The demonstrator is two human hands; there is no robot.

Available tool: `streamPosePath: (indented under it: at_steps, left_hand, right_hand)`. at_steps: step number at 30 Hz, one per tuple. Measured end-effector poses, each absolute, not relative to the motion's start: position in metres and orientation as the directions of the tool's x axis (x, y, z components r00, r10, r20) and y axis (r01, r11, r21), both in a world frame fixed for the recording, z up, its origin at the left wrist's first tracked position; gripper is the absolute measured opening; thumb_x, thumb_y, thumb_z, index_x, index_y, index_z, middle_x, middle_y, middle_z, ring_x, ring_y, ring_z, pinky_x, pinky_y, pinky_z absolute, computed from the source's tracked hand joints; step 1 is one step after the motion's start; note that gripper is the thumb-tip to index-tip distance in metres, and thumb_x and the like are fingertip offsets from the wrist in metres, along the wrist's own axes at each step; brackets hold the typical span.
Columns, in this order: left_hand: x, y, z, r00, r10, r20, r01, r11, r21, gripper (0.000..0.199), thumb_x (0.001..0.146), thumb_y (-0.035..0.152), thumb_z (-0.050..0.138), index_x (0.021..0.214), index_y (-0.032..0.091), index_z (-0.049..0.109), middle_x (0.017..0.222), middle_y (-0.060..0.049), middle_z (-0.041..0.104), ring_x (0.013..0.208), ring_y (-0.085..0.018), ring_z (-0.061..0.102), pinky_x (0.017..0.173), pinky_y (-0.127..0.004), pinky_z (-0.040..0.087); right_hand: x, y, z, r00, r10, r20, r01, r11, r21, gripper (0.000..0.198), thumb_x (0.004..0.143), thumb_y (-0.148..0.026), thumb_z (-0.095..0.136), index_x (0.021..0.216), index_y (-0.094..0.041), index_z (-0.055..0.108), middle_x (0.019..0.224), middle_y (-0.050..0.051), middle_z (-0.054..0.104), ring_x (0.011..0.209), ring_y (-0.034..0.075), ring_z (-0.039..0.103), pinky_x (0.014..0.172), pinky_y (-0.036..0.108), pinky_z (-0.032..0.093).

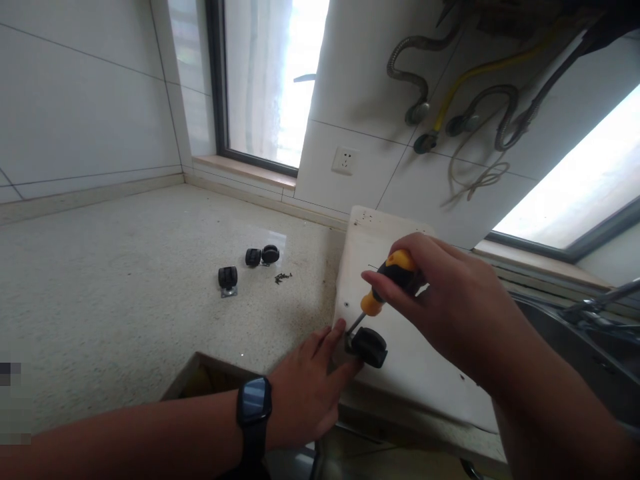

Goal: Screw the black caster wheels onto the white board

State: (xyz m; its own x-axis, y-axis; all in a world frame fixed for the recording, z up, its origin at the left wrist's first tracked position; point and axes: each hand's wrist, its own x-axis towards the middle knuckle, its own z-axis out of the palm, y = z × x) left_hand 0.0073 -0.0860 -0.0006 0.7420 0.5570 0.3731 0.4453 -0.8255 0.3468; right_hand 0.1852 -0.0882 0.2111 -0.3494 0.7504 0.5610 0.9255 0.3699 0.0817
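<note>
My right hand (445, 287) grips the yellow and black handle of a screwdriver (371, 303). Its shaft slants down to the metal plate of a black caster wheel (370, 347), near the edge of a white panel (373, 243). Around that caster curls my left hand (305, 383), thumb under the wheel and fingers by the plate and panel edge. The tip's exact seat is too small to make out. Three more casters, one alone (227, 277) and a pair (263, 255), lie on the speckled counter (150, 267) beside a small pile of screws (283, 277).
A sink (575, 347) with a faucet (605, 300) is at the right. Along the counter's front runs a dark opening (205, 380). Hoses (400, 57) and a yellow pipe (465, 73) hang on the tiled wall above a socket (345, 160).
</note>
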Motion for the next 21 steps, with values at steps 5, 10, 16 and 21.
streamPosePath:
  at_steps: [5, 10, 16, 21]
  left_hand:
    - [0.007, -0.087, -0.002, 0.743, 0.559, 0.367, 0.456, -0.825, 0.333, 0.091, 0.078, 0.010, 0.071, 0.161, 0.029, 0.038, 0.178, -0.021, 0.015, 0.148, -0.048, 0.043, 0.112, -0.064, 0.049]
    - [0.007, -0.088, 0.000, 0.740, 0.564, 0.367, 0.476, -0.824, 0.307, 0.083, 0.081, 0.014, 0.070, 0.158, 0.024, 0.041, 0.177, -0.022, 0.019, 0.148, -0.047, 0.044, 0.112, -0.062, 0.050]
    - [0.007, -0.088, 0.001, 0.749, 0.561, 0.352, 0.484, -0.827, 0.287, 0.081, 0.083, 0.017, 0.070, 0.158, 0.019, 0.040, 0.176, -0.025, 0.021, 0.150, -0.047, 0.042, 0.114, -0.061, 0.048]
    - [0.007, -0.087, -0.002, 0.741, 0.560, 0.370, 0.495, -0.828, 0.263, 0.071, 0.086, 0.019, 0.069, 0.153, 0.020, 0.043, 0.178, -0.022, 0.019, 0.155, -0.043, 0.036, 0.120, -0.059, 0.043]
  right_hand:
    - [0.179, -0.081, 0.207, -0.249, 0.777, 0.578, 0.965, 0.248, 0.084, 0.040, 0.095, -0.058, 0.068, 0.085, -0.025, 0.047, 0.073, 0.005, 0.065, 0.056, 0.020, 0.055, 0.053, 0.032, 0.034]
    - [0.189, -0.083, 0.204, -0.165, 0.827, 0.538, 0.966, 0.245, -0.080, 0.037, 0.101, -0.061, 0.058, 0.099, -0.025, 0.051, 0.072, 0.004, 0.068, 0.058, 0.023, 0.063, 0.052, 0.032, 0.038]
    - [0.219, -0.100, 0.203, 0.102, 0.706, 0.701, 0.796, 0.364, -0.483, 0.030, 0.095, -0.053, 0.072, 0.102, -0.028, 0.055, 0.074, 0.002, 0.070, 0.056, 0.025, 0.070, 0.049, 0.037, 0.050]
    - [0.279, -0.110, 0.186, 0.434, 0.560, 0.706, 0.504, 0.499, -0.705, 0.025, 0.083, -0.028, 0.084, 0.089, -0.033, 0.060, 0.078, 0.002, 0.067, 0.056, 0.026, 0.066, 0.048, 0.043, 0.052]
